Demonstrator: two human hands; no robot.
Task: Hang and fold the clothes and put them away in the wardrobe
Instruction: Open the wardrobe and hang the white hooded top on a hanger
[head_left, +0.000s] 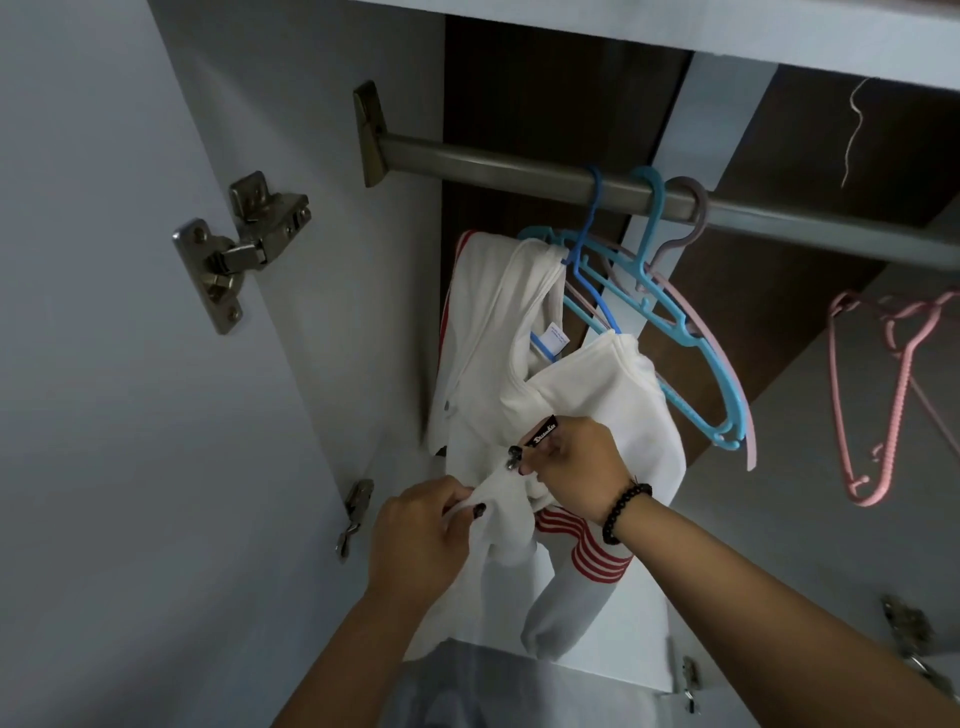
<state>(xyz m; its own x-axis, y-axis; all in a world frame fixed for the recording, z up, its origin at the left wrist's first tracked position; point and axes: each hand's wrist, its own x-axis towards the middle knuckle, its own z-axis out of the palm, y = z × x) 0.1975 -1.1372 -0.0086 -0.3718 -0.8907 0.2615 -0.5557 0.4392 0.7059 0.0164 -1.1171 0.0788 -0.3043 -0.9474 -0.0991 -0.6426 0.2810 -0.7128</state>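
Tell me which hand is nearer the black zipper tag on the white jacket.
Right. The right hand pinches the black zipper tag; the left hand grips the white jacket fabric lower, left of it.

Metal door hinge (244, 244) fixed to the pale left panel; a smaller hinge (356, 512) lower down; further hinges (906, 631) at lower right. Loose thread (852, 135) dangling against the dark back panel (545, 104).

Pale grey-white wardrobe side panel (322, 312) carrying a steel hinge (244, 244); dark brown wooden back panel (545, 104) behind; white top shelf (675, 31) overhead; dim, even light.
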